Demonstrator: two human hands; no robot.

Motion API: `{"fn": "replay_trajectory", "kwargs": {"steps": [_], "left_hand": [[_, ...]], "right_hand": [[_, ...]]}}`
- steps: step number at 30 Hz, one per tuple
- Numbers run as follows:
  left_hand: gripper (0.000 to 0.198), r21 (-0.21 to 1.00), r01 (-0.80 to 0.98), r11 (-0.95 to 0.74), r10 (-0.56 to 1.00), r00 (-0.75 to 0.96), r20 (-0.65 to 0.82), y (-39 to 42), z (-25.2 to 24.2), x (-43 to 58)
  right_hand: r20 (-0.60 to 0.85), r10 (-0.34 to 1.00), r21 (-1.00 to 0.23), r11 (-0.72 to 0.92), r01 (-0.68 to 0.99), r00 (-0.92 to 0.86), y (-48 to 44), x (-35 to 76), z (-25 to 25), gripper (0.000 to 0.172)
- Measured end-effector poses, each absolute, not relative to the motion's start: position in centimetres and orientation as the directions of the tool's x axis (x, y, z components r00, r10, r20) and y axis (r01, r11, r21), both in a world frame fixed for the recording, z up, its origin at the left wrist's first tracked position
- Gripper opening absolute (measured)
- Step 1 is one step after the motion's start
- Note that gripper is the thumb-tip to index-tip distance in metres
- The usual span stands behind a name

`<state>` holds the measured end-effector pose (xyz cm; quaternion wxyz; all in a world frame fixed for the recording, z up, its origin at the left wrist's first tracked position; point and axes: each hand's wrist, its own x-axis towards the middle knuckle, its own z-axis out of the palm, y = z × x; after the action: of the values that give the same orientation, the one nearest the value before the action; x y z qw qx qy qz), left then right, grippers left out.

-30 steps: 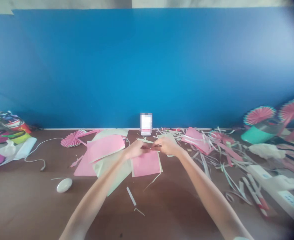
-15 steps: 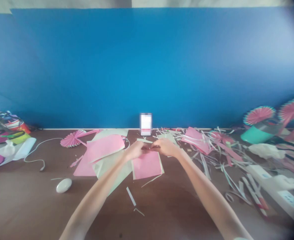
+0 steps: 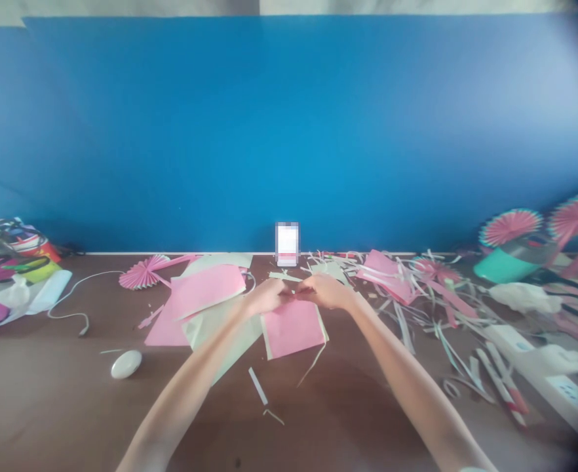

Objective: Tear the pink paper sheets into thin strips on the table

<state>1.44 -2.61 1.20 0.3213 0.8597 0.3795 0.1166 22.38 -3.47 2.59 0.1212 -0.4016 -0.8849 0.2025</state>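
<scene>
Pink sheet (image 3: 293,328) w/ its pale-green backing is sitting lower and swung a bit to the right vs. a sec ago, near edge now reaching further toward the person, and the thin strip (image 3: 313,367) off its right near corner is hanging steeper. Hands are barely shifting: left hand (image 3: 268,296) and right hand (image 3: 326,292) are meeting fingertip to fingertip at the sheet's far edge, both closed and pinching it there, centre of the brown table (image 3: 348,406). Looks like the far edge is being worked while the rest is swinging loose. Loose pink and pale-green sheets (image 3: 205,288) are lying just left, paper scraps (image 3: 417,308) are spreading off to the right, and a pleated pink fan (image 3: 144,272) is lying far left.
</scene>
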Motion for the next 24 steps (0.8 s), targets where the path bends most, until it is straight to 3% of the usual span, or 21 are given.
{"fn": "replay_trajectory", "kwargs": {"steps": [6,24], "left_hand": [[0.031,0.688,0.556,-0.466,0.709,0.700,-0.085,-2.65,1.52,1.33],[0.032,0.682,0.581,-0.444,0.728,0.678,-0.103,-2.32,1.04,1.10]], "right_hand": [[0.030,0.766,-0.456,0.582,0.674,-0.642,-3.39,22.63,2.71,0.027],[0.010,0.743,-0.475,0.592,0.651,-0.669,-3.18,22.86,2.39,0.023]]}}
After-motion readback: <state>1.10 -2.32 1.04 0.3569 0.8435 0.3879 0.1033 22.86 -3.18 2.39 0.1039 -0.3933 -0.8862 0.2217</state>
